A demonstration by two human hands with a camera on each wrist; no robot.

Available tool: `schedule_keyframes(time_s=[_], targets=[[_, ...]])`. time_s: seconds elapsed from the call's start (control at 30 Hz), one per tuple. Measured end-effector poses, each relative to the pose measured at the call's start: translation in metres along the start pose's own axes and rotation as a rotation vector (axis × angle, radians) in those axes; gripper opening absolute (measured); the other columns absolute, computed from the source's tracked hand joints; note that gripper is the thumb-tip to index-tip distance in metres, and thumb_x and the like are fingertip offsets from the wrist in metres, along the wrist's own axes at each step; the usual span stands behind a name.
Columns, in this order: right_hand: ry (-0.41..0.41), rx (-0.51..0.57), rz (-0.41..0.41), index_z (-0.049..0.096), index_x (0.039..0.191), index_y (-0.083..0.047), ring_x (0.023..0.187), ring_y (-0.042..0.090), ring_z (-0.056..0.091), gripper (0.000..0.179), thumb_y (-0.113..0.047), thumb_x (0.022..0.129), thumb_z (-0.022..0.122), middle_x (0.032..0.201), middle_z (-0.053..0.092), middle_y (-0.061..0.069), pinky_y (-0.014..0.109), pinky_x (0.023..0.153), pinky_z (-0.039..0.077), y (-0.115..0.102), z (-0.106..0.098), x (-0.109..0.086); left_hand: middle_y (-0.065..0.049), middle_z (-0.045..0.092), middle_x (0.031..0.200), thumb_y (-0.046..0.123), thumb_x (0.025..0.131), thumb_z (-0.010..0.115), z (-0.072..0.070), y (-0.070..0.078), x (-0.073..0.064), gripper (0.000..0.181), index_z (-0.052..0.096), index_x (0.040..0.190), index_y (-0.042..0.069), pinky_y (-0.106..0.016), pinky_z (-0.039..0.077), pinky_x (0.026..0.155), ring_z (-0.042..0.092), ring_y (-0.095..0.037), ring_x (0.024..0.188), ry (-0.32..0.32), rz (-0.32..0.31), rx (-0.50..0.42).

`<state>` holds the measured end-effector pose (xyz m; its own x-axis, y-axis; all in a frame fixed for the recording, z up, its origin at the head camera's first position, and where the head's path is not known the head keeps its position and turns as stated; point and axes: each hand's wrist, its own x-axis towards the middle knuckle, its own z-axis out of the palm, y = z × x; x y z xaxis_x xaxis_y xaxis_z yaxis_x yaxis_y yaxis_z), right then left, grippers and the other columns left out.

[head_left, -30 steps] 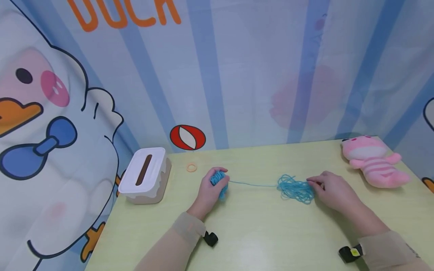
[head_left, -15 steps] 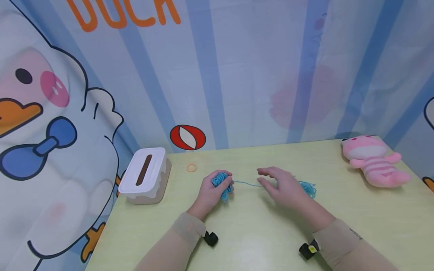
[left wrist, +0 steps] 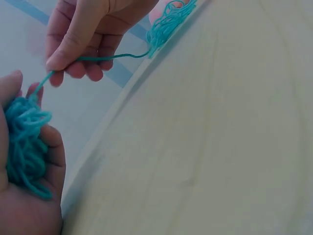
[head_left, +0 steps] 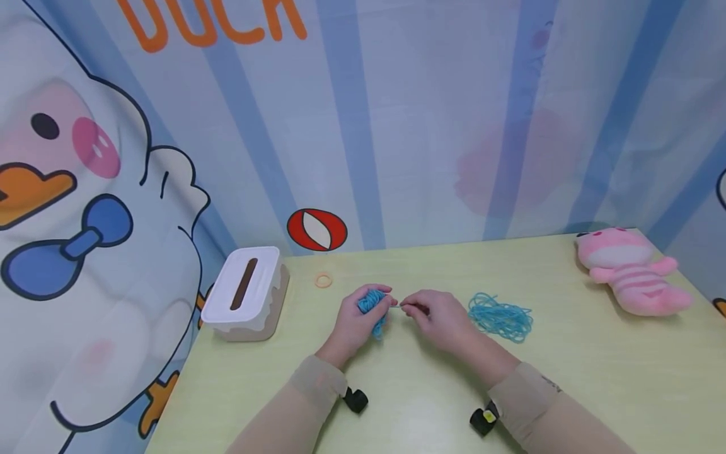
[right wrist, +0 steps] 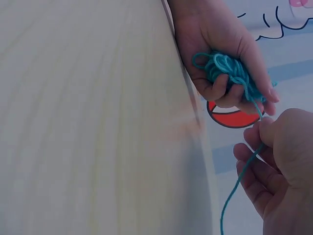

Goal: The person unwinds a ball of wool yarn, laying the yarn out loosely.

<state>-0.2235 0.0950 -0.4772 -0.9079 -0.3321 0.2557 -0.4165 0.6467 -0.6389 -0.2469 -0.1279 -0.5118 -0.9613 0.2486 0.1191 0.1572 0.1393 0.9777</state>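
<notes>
My left hand (head_left: pixel 353 325) grips a bundle of blue yarn (left wrist: pixel 25 142), its fingers curled round the loops. Close beside it, my right hand (head_left: pixel 445 320) pinches the yarn strand (right wrist: pixel 234 188) between thumb and fingertips. A short taut length of strand joins the two hands. Behind the right hand, a loose heap of the same yarn (head_left: pixel 500 317) lies on the table, and the strand runs from the pinch back to it in the left wrist view.
On the table (head_left: pixel 420 403), a white and beige lidded box (head_left: pixel 245 293) with a brown slot stands at the left. An orange ring (head_left: pixel 323 280) lies near it. A pink striped plush toy (head_left: pixel 632 271) lies at the far right. A printed curtain (head_left: pixel 420 126) hangs behind the table.
My right hand has moved left from the yarn heap to beside my left hand and now pinches the strand there. The left hand still holds the bundle, shifted slightly right.
</notes>
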Motion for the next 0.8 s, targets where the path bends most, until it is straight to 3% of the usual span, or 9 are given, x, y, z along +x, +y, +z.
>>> schedule_keyframes(time_s=[0.17,0.37,0.47,0.67,0.8], targets=[[0.027,0.003,0.04,0.081,0.117,-0.012,0.094,0.015,0.074,0.017,-0.018,0.11,0.067,0.108,0.082,0.002,0.04,0.085,0.063,0.01,-0.014,-0.005,-0.008,0.077,0.117,0.037,0.107,0.074,0.001,0.0,0.001,0.038,0.072,0.137,0.013,-0.027,0.057,0.097,0.068,-0.018,0.101,0.038,-0.026,0.034],[0.06,-0.025,0.052,0.079,0.118,-0.009,0.092,0.016,0.073,0.016,-0.014,0.111,0.066,0.107,0.082,0.002,0.037,0.08,0.061,0.024,-0.043,-0.017,-0.011,0.078,0.113,0.031,0.11,0.07,0.001,-0.001,0.001,0.037,0.068,0.136,0.004,-0.025,0.064,0.083,0.075,-0.017,0.091,0.019,-0.033,-0.057],[0.088,-0.043,0.053,0.078,0.118,-0.007,0.094,0.02,0.074,0.016,-0.012,0.11,0.066,0.107,0.082,0.005,0.041,0.083,0.061,0.031,-0.058,-0.025,-0.013,0.076,0.105,0.032,0.109,0.071,0.001,-0.001,0.001,0.036,0.07,0.133,0.004,-0.025,0.062,0.081,0.072,-0.018,0.086,0.038,-0.023,-0.033],[0.131,-0.073,0.094,0.079,0.121,-0.006,0.092,0.019,0.071,0.017,-0.013,0.109,0.069,0.107,0.082,0.006,0.035,0.08,0.06,0.046,-0.082,-0.043,-0.006,0.069,0.114,0.034,0.103,0.079,0.002,0.0,0.001,0.038,0.071,0.135,0.015,-0.031,0.056,0.091,0.062,-0.02,0.1,0.074,-0.052,0.053],[0.151,-0.085,0.108,0.079,0.121,-0.006,0.088,0.016,0.068,0.018,-0.014,0.108,0.07,0.106,0.082,0.007,0.027,0.074,0.057,0.058,-0.094,-0.055,-0.014,0.074,0.12,0.03,0.104,0.079,0.002,0.0,0.001,0.041,0.068,0.138,0.011,-0.03,0.062,0.094,0.071,-0.019,0.1,0.049,-0.072,-0.008]])
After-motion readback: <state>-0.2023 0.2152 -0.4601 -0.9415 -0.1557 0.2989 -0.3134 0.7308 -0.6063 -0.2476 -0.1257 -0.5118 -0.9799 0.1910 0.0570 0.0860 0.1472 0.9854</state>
